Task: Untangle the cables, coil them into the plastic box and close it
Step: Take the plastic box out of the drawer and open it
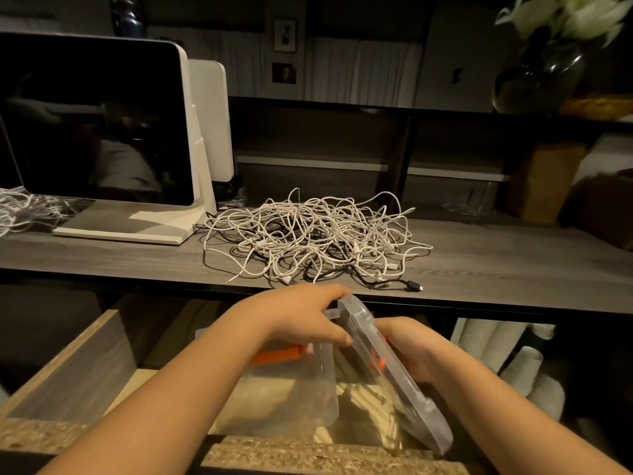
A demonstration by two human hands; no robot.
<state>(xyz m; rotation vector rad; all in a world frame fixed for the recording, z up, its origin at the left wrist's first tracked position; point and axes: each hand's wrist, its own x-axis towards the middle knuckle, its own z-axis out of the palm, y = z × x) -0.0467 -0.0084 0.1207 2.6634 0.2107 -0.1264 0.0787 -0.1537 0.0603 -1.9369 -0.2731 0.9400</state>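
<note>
A tangled heap of white cables [318, 234], with a black cable [394, 281] mixed in, lies on the wooden desk [496, 265]. Below the desk edge, over an open drawer [72, 365], I hold a clear plastic box [294, 389] with orange latches [277, 354]. Its lid [387, 368] is tilted up on edge. My left hand [301, 313] grips the top of the lid and box rim. My right hand [411, 351] holds the lid from behind, partly hidden by it.
A monitor on a white stand [102, 132] sits at the left of the desk, with more white cables [27, 210] beside it. Shelves run behind the desk; a dark vase [537, 77] stands top right. White rolls [507, 358] lie below right.
</note>
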